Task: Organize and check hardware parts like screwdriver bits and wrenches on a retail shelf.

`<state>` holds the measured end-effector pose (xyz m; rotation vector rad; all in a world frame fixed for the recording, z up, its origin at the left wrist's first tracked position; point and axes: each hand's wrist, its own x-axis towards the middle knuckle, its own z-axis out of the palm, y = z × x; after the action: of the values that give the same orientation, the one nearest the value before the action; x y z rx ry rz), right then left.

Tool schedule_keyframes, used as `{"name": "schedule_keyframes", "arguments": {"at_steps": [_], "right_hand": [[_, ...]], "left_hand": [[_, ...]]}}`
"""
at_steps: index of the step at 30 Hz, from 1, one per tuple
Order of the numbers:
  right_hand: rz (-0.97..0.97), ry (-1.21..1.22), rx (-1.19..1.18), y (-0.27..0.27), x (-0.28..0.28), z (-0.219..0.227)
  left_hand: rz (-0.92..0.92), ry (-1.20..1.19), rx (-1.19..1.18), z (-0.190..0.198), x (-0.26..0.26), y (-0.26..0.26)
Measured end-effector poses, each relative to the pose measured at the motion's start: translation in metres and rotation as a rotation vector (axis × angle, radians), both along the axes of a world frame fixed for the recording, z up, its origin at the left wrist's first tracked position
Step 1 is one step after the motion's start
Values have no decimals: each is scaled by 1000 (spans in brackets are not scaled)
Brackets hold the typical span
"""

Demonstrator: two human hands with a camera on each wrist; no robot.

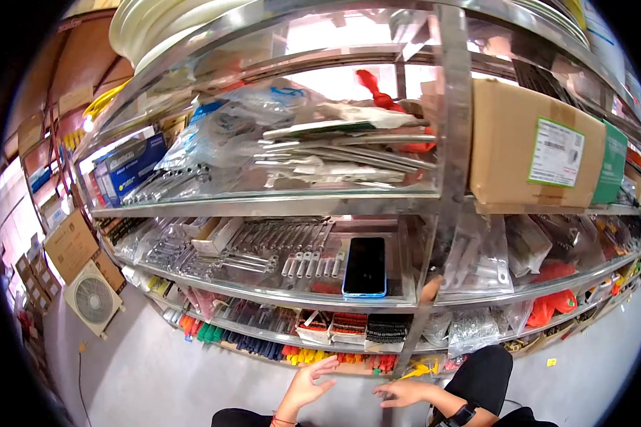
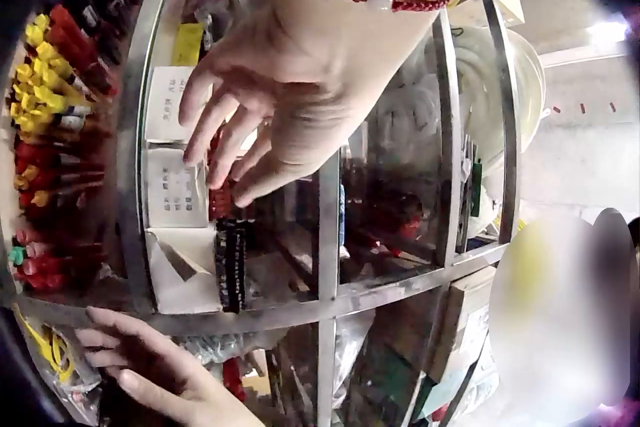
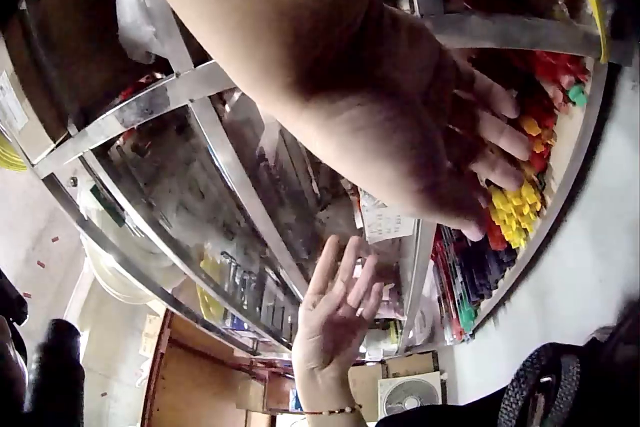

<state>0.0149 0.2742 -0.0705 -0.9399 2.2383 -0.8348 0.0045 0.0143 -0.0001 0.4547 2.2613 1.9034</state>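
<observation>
In the head view my left hand (image 1: pixel 308 388) and my right hand (image 1: pixel 402 392) reach forward low in front of a metal shelf rack, apart from each other. The fingers of both are loosely extended, and neither holds anything. Nearest to them is the bottom shelf, with yellow-handled tools (image 1: pixel 308 355) and others with red, green and dark blue handles. Above these stand small white boxes (image 1: pixel 313 334) of red and black pieces. The left wrist view has my left hand (image 2: pixel 270 97) overlapping those boxes. From the right wrist, my right hand (image 3: pixel 410 137) overlaps the coloured handles.
A phone (image 1: pixel 365 267) leans upright on the middle shelf beside rows of wrenches (image 1: pixel 285 236). Higher up lie plastic bags (image 1: pixel 238 121) and metal rods, with a cardboard box (image 1: pixel 509 142) to the right. The rack's upright post (image 1: pixel 452 107) stands ahead. A fan unit (image 1: pixel 94 299) sits at left.
</observation>
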Motion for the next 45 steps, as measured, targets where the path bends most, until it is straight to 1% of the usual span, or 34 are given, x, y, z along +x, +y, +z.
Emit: {"name": "schedule_keyframes", "arguments": {"at_steps": [2, 4, 5, 8, 9, 11, 12, 13, 15, 18, 20, 21, 25, 28, 31, 34, 35, 37, 38, 39, 42, 43, 45], "right_hand": [[19, -19, 16, -4, -2, 0], [33, -49, -7, -7, -3, -6], [34, -16, 15, -9, -3, -8], [28, -94, 40, -13, -6, -17], [51, -96, 84, -14, -6, -26], [114, -98, 170, -17, -6, -65], [236, -135, 143, -18, -8, -110], [273, -191, 189, -17, -5, -133], [274, -313, 287, -10, -1, -172], [207, -434, 384, 2, 4, -199], [140, -498, 408, 8, 5, -209], [107, -522, 411, 8, 3, -212], [-36, -567, 408, 2, -12, -220], [-108, -601, 379, -3, -20, -222], [-158, -633, 352, -10, -30, -227], [-194, -674, 350, -16, -42, -235], [-198, -683, 353, -19, -46, -238], [-209, -713, 359, -22, -53, -244], [-207, -730, 362, -24, -56, -247], [-208, -744, 369, -26, -57, -249], [-212, -789, 388, -25, -56, -254], [-220, -805, 394, -25, -55, -254], [-233, -826, 395, -21, -51, -252]], "left_hand": [[37, 34, -109, 2, 2, -1], [45, 28, -182, -14, -3, -7], [49, 22, -223, -20, -3, -11], [142, 197, -262, -1, 0, -11], [123, 137, -230, -3, -2, -12], [102, 16, -165, -9, -5, -16], [97, 34, -104, -10, -6, -17], [90, 49, -47, -9, -6, -17], [90, 82, 23, -4, -5, -19], [96, 116, 80, 2, -7, -24], [56, 91, 128, -4, -11, -30], [68, 86, 130, -2, -10, -32], [140, 110, -9, 14, -5, -41], [148, 87, -48, 16, -5, -47], [152, 119, -84, 19, -5, -52], [203, 153, -61, 22, -10, -53], [185, 110, -98, 23, -14, -54], [121, 98, -62, 4, -28, -53], [92, 84, -52, 2, -34, -53], [79, 174, -145, 2, -40, -54], [-38, -48, 13, -18, -56, -62], [-32, -35, 63, -21, -62, -66], [-1, -67, 7, -17, -73, -77]]}}
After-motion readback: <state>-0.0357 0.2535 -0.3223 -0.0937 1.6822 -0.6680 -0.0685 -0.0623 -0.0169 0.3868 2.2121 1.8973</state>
